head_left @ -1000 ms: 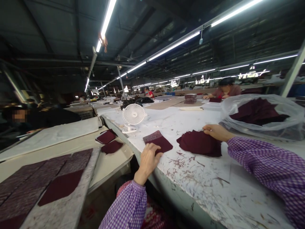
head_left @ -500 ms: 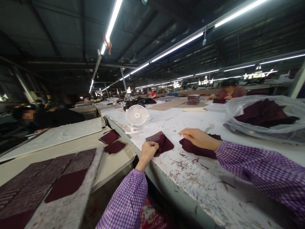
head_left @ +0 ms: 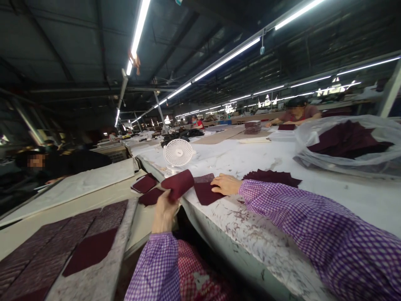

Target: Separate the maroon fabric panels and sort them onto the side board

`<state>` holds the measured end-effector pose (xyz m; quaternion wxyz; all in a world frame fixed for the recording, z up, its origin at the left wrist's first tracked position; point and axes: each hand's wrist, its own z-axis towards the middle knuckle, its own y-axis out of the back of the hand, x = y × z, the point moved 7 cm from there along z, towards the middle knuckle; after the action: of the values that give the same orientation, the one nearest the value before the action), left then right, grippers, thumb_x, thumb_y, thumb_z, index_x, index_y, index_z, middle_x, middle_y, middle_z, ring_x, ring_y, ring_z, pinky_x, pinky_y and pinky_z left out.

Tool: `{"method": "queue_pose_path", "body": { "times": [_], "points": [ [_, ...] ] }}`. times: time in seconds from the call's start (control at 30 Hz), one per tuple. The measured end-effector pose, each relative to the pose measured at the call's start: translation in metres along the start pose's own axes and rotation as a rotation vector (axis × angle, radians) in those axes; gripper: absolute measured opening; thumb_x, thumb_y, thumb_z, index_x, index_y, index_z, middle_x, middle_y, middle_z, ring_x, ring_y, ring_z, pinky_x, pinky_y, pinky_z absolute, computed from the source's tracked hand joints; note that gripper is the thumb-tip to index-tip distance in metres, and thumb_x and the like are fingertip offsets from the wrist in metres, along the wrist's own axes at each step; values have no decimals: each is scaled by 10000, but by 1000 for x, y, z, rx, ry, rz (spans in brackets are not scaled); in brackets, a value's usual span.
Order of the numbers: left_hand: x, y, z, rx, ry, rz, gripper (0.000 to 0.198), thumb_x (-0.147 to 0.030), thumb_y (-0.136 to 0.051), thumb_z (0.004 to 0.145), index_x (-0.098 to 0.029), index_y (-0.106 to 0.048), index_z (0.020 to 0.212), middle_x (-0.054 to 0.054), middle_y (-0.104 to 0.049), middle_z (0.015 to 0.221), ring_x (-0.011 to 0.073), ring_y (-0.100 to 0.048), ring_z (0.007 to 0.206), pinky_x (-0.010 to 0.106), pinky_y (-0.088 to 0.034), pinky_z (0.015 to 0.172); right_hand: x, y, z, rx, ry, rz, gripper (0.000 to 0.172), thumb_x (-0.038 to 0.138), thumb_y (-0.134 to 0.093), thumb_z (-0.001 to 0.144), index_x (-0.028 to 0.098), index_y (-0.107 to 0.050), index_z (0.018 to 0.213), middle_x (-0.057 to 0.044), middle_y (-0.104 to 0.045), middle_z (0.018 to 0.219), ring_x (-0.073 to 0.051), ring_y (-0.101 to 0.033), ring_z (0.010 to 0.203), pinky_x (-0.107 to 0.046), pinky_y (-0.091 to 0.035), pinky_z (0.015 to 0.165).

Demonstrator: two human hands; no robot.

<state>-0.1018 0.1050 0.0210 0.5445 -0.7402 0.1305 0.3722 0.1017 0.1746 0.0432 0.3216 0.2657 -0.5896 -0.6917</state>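
My left hand (head_left: pixel 166 211) is closed on the near edge of a maroon fabric piece (head_left: pixel 178 184), which curves up past the white table's edge. Beside it, another maroon piece (head_left: pixel 204 193) lies on the table, with a grey speckled strip showing along its far side. On that piece rest the fingers of my right hand (head_left: pixel 227 184), stretched out and pointing left. Behind my right wrist, a fanned pile of maroon pieces (head_left: pixel 272 177) is partly covered by the checked sleeve.
A small white fan (head_left: pixel 178 152) stands behind the held piece. At right sits a clear plastic bag (head_left: pixel 332 165) of maroon cloth. Lower left, a board (head_left: pixel 84 280) bears rows of speckled pieces. A gap separates the two tables. Other people work farther off.
My left hand has moved left with a maroon piece, lifting it off the table. My right hand has come left from over the pile and down onto the piece lying there.
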Motion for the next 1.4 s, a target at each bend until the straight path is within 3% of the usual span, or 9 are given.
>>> {"method": "queue_pose_path", "body": {
  "times": [0.1, 0.2, 0.3, 0.47, 0.57, 0.67, 0.9, 1.13, 1.4],
  "points": [
    [-35, 17, -5, -86, -172, -5, 137, -29, -466, 696, -155, -516, 712, -43, -561, 580, 72, -533, 512, 174, -459, 533, -2, -1, 0, 12, -21, 65, 380, 361, -474, 876, 149, -609, 1161, -119, -599, 1173, -263, -507, 1086, -386, -354, 961],
    [-46, 9, -27, -15, -335, 239, 46, -133, -543, 676, -154, -510, 701, -50, -543, 595, 68, -503, 507, 166, -412, 503, -2, 8, -5, 32, -26, 159, 367, 340, -528, 842, 158, -612, 1150, -113, -580, 1213, -258, -498, 1126, -373, -356, 982],
    [-24, -12, -54, 137, -323, 488, 128, -193, -634, 610, -146, -528, 665, -63, -500, 556, 55, -446, 477, 152, -336, 459, 2, 20, -21, 56, -75, 328, 443, 417, -340, 931, 134, -562, 1190, -129, -604, 1171, -204, -576, 1032, -323, -440, 899],
    [35, -59, -118, 607, -319, 1006, 61, -206, -543, 731, -150, -567, 729, -31, -528, 637, 84, -463, 572, 189, -361, 545, 12, 24, -77, 271, -377, 1141, 806, 708, -143, 856, 78, -445, 1258, -185, -643, 986, -196, -639, 743, -335, -526, 642],
    [57, -78, -160, 826, -401, 1138, 117, -130, -467, 772, -155, -582, 771, 13, -601, 816, 120, -535, 755, 225, -409, 694, 12, 35, -106, 241, -404, 1073, 701, 699, -387, 807, 154, -498, 1233, -152, -588, 1108, -184, -603, 796, -277, -506, 571],
    [69, -86, -183, 962, -410, 1201, 151, -112, -463, 789, -164, -604, 803, 19, -623, 855, 127, -556, 783, 234, -417, 723, 9, 35, -121, 236, -343, 893, 659, 446, -644, 738, 156, -448, 1297, -116, -577, 1097, -166, -568, 810, -249, -477, 587],
    [58, -97, -141, 711, -714, 1387, 240, -278, -504, 854, -184, -607, 1049, 62, -627, 1011, 197, -535, 930, 336, -422, 844, 6, 31, -121, 122, -138, 825, 650, 210, -607, 708, 88, -404, 1313, -38, -592, 880, -146, -555, 764, -266, -439, 672],
    [106, -119, -116, 843, -774, 1668, 233, -161, -491, 849, -233, -700, 923, 26, -609, 825, 168, -547, 823, 267, -423, 735, -9, 49, -126, 54, -149, 280, 323, 216, -543, 768, 125, -619, 1069, -42, -652, 762, -162, -579, 693, -263, -402, 655],
    [109, -118, -127, 876, -913, 1718, 275, -173, -432, 890, -242, -689, 958, 29, -580, 828, 160, -516, 820, 253, -404, 717, -10, 48, -128, 10, 50, 121, 221, 143, -472, 803, 143, -673, 893, -67, -647, 853, -157, -582, 791, -254, -408, 741]
  ]
}}
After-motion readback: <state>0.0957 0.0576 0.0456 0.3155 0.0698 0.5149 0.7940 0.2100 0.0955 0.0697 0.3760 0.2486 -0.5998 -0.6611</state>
